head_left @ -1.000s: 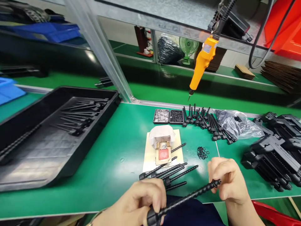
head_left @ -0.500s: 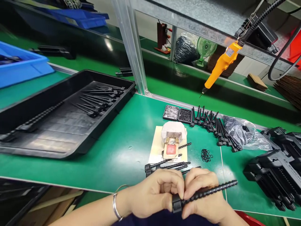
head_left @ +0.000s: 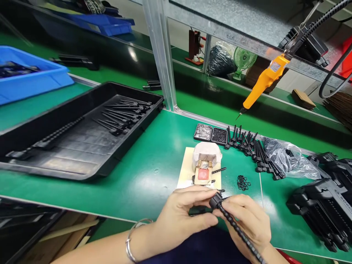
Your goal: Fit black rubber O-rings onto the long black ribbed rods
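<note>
A black ribbed rod [head_left: 238, 230] with a blocky head [head_left: 216, 201] slants down to the right between my hands. My right hand [head_left: 247, 218] pinches it just below the head, and the shaft runs across that hand's fingers. The fingertips of my left hand [head_left: 183, 214] are on the head, with its thumb held apart below; its inner fingers are partly hidden. Behind my hands, other ribbed rods lie partly covered near a small fixture [head_left: 206, 156] with a red pad [head_left: 203, 174], on a cream board [head_left: 184, 170].
A black tray [head_left: 101, 174] of rods is left, beside a blue bin [head_left: 35, 82]. Two small boxes [head_left: 203, 132], loose rods [head_left: 261, 156], a plastic bag [head_left: 298, 161], black rings [head_left: 243, 182] and black cases [head_left: 321, 209] stand right. An orange screwdriver [head_left: 262, 84] hangs above.
The rod has turned: its free end, which pointed right and up, now points down right. Both hands have shifted, and the left thumb has come off the head. The view has moved slightly.
</note>
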`<state>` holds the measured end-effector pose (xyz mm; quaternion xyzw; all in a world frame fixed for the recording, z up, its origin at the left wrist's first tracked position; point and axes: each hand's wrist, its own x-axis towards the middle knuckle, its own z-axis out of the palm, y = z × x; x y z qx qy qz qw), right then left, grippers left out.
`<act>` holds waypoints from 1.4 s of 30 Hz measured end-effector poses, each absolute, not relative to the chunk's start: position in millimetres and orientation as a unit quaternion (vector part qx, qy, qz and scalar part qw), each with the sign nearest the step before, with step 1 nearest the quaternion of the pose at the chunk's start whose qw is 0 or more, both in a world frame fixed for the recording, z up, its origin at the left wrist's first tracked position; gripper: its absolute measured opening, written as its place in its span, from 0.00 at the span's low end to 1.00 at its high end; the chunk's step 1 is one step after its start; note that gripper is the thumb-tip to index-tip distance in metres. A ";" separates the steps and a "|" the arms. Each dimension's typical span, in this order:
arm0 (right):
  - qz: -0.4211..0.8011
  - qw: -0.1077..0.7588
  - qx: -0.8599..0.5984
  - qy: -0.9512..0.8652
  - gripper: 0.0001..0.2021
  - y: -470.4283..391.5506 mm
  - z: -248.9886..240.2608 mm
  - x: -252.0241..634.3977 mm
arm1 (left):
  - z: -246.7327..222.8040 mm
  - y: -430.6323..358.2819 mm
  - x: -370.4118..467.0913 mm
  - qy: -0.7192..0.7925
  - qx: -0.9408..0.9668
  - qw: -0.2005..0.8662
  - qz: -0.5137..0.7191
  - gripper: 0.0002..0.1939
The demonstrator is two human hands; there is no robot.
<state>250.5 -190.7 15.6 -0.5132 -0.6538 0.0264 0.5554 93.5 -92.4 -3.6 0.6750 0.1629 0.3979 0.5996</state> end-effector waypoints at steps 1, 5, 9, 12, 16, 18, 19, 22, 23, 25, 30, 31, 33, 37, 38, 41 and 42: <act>0.009 0.552 -0.503 -0.665 0.11 -190.4 14.6 249.9 | -3.1 -92.8 93.6 0.154 0.695 0.566 0.417 0.14; 0.009 0.543 -0.481 -0.689 0.14 -190.4 14.0 248.5 | -0.7 -91.7 91.8 0.140 0.762 0.436 0.458 0.14; 0.063 0.564 -0.486 -0.664 0.21 -195.6 12.5 247.6 | 4.3 -92.3 85.7 0.123 0.799 0.376 0.452 0.17; 0.172 0.594 -0.506 -0.601 0.18 -198.0 11.4 247.3 | 7.9 -95.1 83.3 0.107 0.817 0.357 0.439 0.18; 0.362 0.605 -0.519 -0.483 0.18 -191.9 17.9 246.3 | 7.5 -98.9 84.8 0.091 0.833 0.354 0.416 0.19; 0.411 0.598 -0.528 -0.441 0.15 -188.0 22.5 245.4 | 4.5 -100.5 85.6 0.086 0.840 0.345 0.411 0.18; 0.426 0.593 -0.531 -0.430 0.13 -186.9 24.0 245.1 | 2.6 -101.2 85.8 0.084 0.844 0.337 0.409 0.18; 0.416 0.588 -0.535 -0.443 0.09 -187.9 23.5 245.1 | -2.9 -101.9 84.7 0.072 0.852 0.325 0.404 0.18; 0.396 0.586 -0.536 -0.461 0.08 -189.4 21.9 245.5 | -4.1 -101.5 84.0 0.065 0.853 0.328 0.400 0.18; 0.342 0.580 -0.539 -0.506 0.05 -193.0 18.1 247.2 | -5.4 -99.9 82.7 0.051 0.854 0.340 0.390 0.20; 0.225 0.540 -0.535 -0.609 0.05 -196.6 13.2 254.9 | -4.6 -92.6 80.7 0.012 0.861 0.359 0.359 0.27; 0.214 0.534 -0.526 -0.626 0.05 -196.1 13.1 256.8 | -4.5 -91.3 80.3 0.007 0.861 0.364 0.355 0.27; 0.200 0.525 -0.507 -0.654 0.06 -194.7 12.8 260.1 | -4.9 -89.0 79.7 0.002 0.859 0.371 0.352 0.28; 0.141 0.504 -0.508 -0.684 0.13 -193.1 5.9 263.8 | -6.6 -86.9 79.7 0.006 0.861 0.376 0.344 0.27; 0.110 0.500 -0.514 -0.688 0.15 -193.3 2.6 263.7 | -7.0 -86.7 80.5 0.016 0.858 0.389 0.335 0.25; 0.033 0.481 -0.515 -0.709 0.21 -194.4 -8.2 260.8 | -8.4 -86.1 84.9 0.074 0.837 0.451 0.301 0.16; 0.023 0.473 -0.512 -0.716 0.23 -194.6 -11.2 259.3 | -9.1 -85.8 86.9 0.094 0.827 0.475 0.286 0.12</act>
